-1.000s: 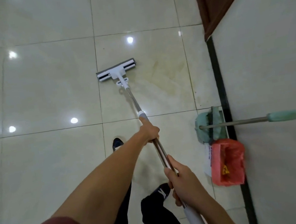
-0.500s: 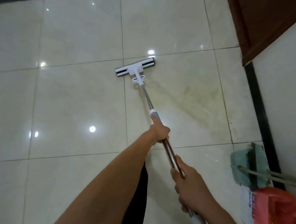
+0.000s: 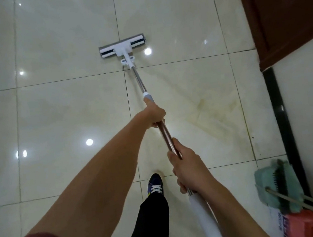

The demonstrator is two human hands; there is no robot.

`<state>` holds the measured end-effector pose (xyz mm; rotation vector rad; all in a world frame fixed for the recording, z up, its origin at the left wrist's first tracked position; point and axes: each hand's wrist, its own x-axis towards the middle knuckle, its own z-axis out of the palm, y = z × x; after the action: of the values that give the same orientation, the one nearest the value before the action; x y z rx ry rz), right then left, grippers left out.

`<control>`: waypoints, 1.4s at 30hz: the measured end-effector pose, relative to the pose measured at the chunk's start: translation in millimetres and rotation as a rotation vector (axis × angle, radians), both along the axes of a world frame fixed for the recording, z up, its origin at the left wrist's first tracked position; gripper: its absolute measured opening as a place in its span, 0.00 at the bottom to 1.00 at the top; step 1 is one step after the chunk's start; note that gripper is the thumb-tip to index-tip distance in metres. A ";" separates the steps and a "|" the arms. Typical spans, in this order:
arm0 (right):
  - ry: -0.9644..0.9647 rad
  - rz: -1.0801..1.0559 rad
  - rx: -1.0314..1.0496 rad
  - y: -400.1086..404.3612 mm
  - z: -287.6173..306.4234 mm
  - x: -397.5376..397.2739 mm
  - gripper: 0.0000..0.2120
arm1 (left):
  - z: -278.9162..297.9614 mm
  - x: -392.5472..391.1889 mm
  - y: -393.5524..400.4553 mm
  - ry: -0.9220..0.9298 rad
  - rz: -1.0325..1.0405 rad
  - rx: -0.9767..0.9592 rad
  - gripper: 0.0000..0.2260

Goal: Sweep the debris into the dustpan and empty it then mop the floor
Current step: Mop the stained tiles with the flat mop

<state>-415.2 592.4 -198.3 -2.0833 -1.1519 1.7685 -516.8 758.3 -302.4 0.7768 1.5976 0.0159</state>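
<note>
Both hands grip the mop handle: left hand forward, nearer the head, right hand behind, fingers wrapped round it. The mop head lies on the floor well ahead of the fingers, its bar crosswise to the handle.

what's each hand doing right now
Left hand: fingers curled round the mop handle, further down.
Right hand: grips the same handle, nearer the body.
</note>
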 end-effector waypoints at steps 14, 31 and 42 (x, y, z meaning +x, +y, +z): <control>-0.050 -0.162 -0.040 -288.5 39.7 5.3 0.23 | 61.0 39.0 -271.6 0.008 -0.306 -0.116 0.43; -0.041 -0.502 -0.036 -575.7 68.8 36.4 0.15 | 68.0 127.9 -553.3 -0.071 -0.606 -0.081 0.46; 0.039 -0.583 -0.031 -379.4 59.9 88.3 0.04 | 43.7 180.2 -358.8 -0.059 -0.601 -0.008 0.44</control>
<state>-326.9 213.0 -138.4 -2.0975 -0.4320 1.5316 -336.5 399.5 -258.7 1.2104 1.2557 -0.3964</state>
